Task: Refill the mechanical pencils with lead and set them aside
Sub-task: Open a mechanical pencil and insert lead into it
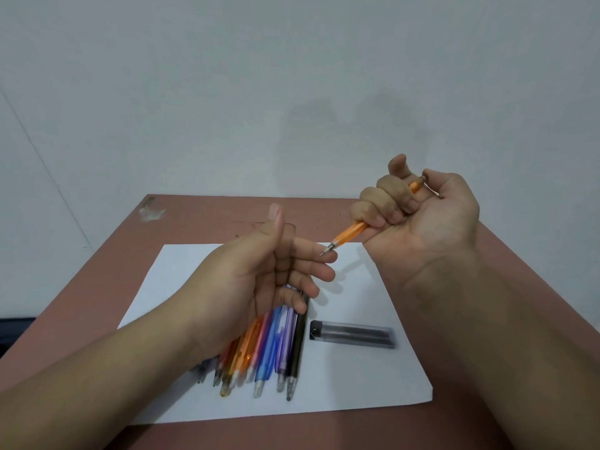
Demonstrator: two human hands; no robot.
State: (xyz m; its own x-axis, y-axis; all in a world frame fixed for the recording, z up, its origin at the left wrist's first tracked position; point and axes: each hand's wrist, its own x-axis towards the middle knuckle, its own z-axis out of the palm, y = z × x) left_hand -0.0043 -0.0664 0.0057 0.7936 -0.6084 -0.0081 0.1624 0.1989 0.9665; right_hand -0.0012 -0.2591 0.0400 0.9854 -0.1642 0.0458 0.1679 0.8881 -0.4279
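**Orange pencil gripped above the sheet, tip at the left fingers**

Nearest the camera, in the lower centre of the frame, a row of mechanical pencils (269,349) is seen lying side by side on a white sheet of paper (373,381), their metal tips pointed toward the bottom edge. Orange, pink, blue, purple and black barrels can be told apart; the left end of the row is hidden under the left forearm. Just right of the black barrel, a dark translucent lead case (352,334) is laid flat on the sheet, apart from the row.

Above the row, in the centre of the frame, the left hand (259,280) is held palm inward, thumb raised and fingers loosely extended to the right; nothing is gripped by it.

Further back, at right of centre, the right hand (418,212) is closed in a fist round an orange mechanical pencil (349,233), the thumb set on its cap end. The pencil is tilted down to the left, its tip brought just beside the left fingertips (328,256); contact cannot be told.

The sheet is carried by a reddish-brown table (201,219), behind which a pale wall (227,92) is seen.
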